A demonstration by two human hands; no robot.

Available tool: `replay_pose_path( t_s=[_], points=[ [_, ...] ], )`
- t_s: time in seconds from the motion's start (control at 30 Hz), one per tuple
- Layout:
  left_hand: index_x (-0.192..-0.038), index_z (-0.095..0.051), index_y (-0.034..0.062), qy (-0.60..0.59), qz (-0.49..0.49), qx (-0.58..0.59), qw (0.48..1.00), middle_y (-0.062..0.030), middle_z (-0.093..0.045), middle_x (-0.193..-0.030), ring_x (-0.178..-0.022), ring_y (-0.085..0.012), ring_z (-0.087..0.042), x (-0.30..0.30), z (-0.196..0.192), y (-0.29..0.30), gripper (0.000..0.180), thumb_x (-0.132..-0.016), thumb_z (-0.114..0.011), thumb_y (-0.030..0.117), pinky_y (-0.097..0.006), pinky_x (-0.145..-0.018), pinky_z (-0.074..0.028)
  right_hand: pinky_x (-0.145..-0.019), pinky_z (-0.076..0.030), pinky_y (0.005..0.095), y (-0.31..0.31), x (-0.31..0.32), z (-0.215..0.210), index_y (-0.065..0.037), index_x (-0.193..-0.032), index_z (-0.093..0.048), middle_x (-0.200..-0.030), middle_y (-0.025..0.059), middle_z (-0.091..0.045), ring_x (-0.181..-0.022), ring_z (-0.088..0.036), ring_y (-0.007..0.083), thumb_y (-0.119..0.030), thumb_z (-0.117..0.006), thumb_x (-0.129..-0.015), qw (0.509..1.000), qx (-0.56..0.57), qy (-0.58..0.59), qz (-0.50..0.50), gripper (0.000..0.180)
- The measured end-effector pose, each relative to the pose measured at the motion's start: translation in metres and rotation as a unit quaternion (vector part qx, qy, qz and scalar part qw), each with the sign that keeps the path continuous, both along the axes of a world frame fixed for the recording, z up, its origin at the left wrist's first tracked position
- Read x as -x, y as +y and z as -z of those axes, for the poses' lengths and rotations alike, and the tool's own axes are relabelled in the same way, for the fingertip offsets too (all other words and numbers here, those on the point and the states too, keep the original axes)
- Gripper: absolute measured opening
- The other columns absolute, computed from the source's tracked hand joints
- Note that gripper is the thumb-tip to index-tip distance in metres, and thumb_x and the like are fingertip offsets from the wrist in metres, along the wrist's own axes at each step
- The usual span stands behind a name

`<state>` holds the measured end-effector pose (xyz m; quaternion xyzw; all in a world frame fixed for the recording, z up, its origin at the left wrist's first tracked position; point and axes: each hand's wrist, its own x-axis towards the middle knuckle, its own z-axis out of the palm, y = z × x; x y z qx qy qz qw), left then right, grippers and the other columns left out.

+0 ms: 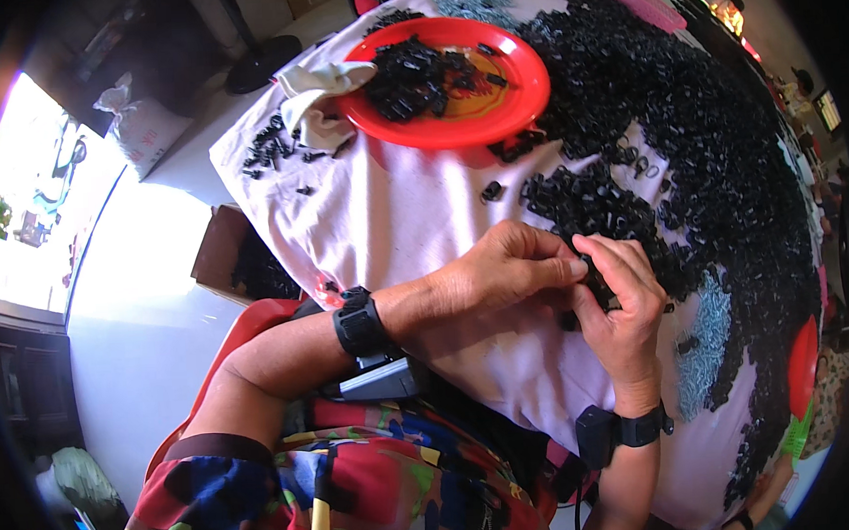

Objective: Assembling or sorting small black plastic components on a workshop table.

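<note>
At the far left, off the bench, a white sack (144, 126) sits on the pale floor beside a bright doorway, and a brown cardboard box (223, 253) stands just below the bench's left edge, leaving open floor between them. The bench (394, 219) is draped in a pale pink cloth whose left edge curves from the far side toward the person's lap. Near that far-left edge lies a small scatter of black plastic pieces (270, 149), then a crumpled white cloth glove (318, 99) that touches the rim of a red round tray (521, 90) holding its own heap of black pieces. Between the tray and the hands the cloth is bare, the widest free patch on the bench. The left hand (501, 271) comes in from the lower left with a black wristband (359, 322) on the wrist; its fingers (562, 268) are pressed together and meet the right hand over a small black plastic part (598, 281), which both hands pinch just at the near edge of the heap. The right hand (626, 313), also banded at the wrist, rises from the lower edge with its fingers curled round the same part. To the right and far side, a great pile of black plastic parts (713, 158) covers the bench almost to its right edge, with a patch of small silvery metal pieces (708, 347) near the right hand and a second red tray (803, 367) at the right rim.
</note>
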<state>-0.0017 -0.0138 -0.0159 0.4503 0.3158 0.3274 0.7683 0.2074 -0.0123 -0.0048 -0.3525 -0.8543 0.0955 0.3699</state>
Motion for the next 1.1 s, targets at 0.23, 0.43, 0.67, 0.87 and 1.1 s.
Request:
replay_pose_path(
  t_s=[0.23,0.43,0.67,0.87,1.1],
  points=[
    [-0.105,-0.069,0.0045,-0.093,-0.174,-0.047,0.979,-0.0123,-0.075,-0.112,-0.101,-0.0199,-0.074,0.044,-0.01,0.057,0.033,-0.106,-0.06,0.036,-0.031,-0.076,-0.059,-0.06,-0.048,0.0264,-0.004,-0.01,-0.009,-0.002,-0.122,-0.073,-0.09,0.0048,-0.072,-0.075,-0.064,0.0136,-0.012,-0.078,-0.093,0.986,0.079,0.064,0.135,0.031],
    [-0.13,-0.063,0.0015,-0.118,-0.276,0.002,0.954,-0.0139,-0.075,-0.115,-0.099,-0.0201,-0.074,0.082,-0.027,0.069,0.035,-0.108,-0.058,0.028,-0.031,-0.085,-0.06,-0.051,-0.045,0.0294,0.007,-0.026,-0.004,0.001,-0.094,-0.076,-0.073,0.0082,-0.071,-0.058,-0.062,0.0137,-0.011,-0.076,-0.095,0.978,0.049,0.051,0.195,0.012],
    [-0.107,-0.076,0.0027,0.259,-0.069,-0.285,0.92,-0.0019,-0.075,-0.088,-0.079,-0.0066,-0.067,0.047,-0.019,0.041,0.021,-0.096,-0.076,0.02,-0.026,-0.069,-0.053,-0.056,-0.046,0.0467,0.007,-0.066,-0.028,-0.002,-0.074,-0.068,-0.068,0.0181,-0.067,-0.06,-0.064,0.04,-0.024,-0.071,-0.091,0.895,0.053,-0.183,0.404,0.028],
    [-0.095,-0.073,0.0006,0.353,-0.058,-0.462,0.811,-0.0128,-0.067,-0.088,-0.087,-0.0311,-0.066,0.017,0.003,0.014,0.018,-0.084,-0.077,0.014,-0.042,-0.08,-0.054,-0.057,-0.046,0.0476,0.009,-0.093,-0.032,0.002,-0.069,-0.064,-0.066,0.0223,-0.063,-0.06,-0.062,0.043,-0.026,-0.069,-0.088,0.873,0.147,-0.26,0.386,0.034],
    [-0.099,-0.069,-0.0008,0.307,-0.077,-0.323,0.892,-0.0104,-0.072,-0.091,-0.084,-0.0159,-0.071,0.014,-0.006,0.016,0.014,-0.091,-0.073,0.01,-0.032,-0.073,-0.056,-0.059,-0.048,0.0445,0.001,-0.118,-0.046,0.004,-0.079,-0.072,-0.064,0.022,-0.063,-0.057,-0.063,0.0381,-0.022,-0.072,-0.085,0.873,0.176,-0.196,0.409,0.027]
  ],
)
